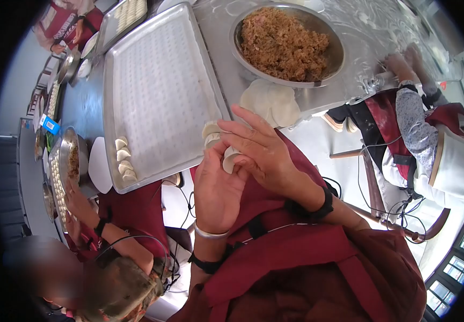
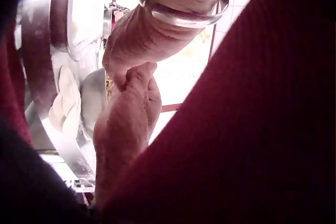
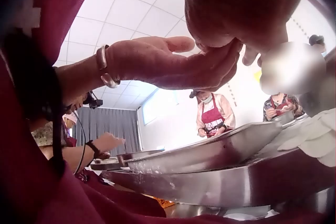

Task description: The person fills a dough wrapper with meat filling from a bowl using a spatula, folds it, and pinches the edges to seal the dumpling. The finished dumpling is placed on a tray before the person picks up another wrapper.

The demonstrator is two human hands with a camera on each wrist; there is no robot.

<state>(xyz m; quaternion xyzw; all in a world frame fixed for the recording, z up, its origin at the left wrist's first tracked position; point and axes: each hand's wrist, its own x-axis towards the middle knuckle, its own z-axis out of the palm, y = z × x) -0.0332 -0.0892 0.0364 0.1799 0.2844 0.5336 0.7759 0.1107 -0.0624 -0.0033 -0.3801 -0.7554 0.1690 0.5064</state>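
Both hands meet in front of the red apron, fingertips close together. Between them sits a pale dough wrapper (image 1: 231,160), partly hidden by the fingers. My left hand (image 1: 218,188) holds it from the left, palm turned up, with a silver bangle on the wrist. From the right, my right hand (image 1: 261,153) pinches it at the edge, its upper fingers stretched out over the left fingertips. Just past the fingertips, pale dumplings (image 1: 210,131) show at the right side of the metal tray (image 1: 151,174). In the right wrist view the left hand (image 3: 173,66) touches the right hand (image 3: 236,11).
Several folded dumplings (image 1: 124,155) line the tray's near left corner. A steel bowl (image 1: 235,51) of brown filling (image 1: 283,45) stands beyond a stack of round wrappers (image 1: 269,102). Another person's arm (image 1: 122,241) is at the left; a seated person (image 1: 419,134) is at the right.
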